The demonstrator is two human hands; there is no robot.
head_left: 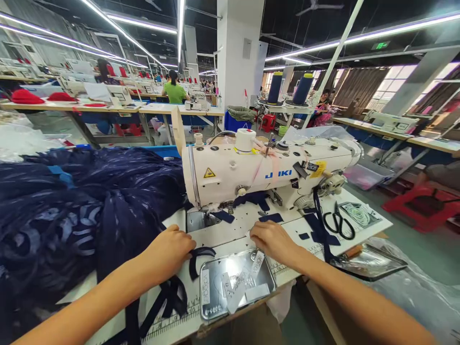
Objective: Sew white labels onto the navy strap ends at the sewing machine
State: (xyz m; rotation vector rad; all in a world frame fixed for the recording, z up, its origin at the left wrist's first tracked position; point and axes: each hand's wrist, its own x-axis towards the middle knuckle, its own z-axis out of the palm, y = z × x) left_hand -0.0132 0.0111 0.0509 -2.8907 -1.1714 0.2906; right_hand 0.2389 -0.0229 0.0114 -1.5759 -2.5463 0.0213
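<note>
Shiny rectangular metal tray (215, 306) at counter (230, 235) edge holds white woven labels (239, 285), print hard to read; left hand (168, 251) curled, pressing narrow navy fabric strip (199, 254); right hand (273, 242) fingertips hidden, grasp unclear, beside tray; white sewing machine (251, 172) behind.

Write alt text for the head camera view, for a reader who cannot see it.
A person's left hand and right hand rest on a white sewing table before a white Juki sewing machine, the left on a navy fabric strip. Navy fabric is heaped at left, a metal tray of labels sits close by, and black scissors lie right.
</note>
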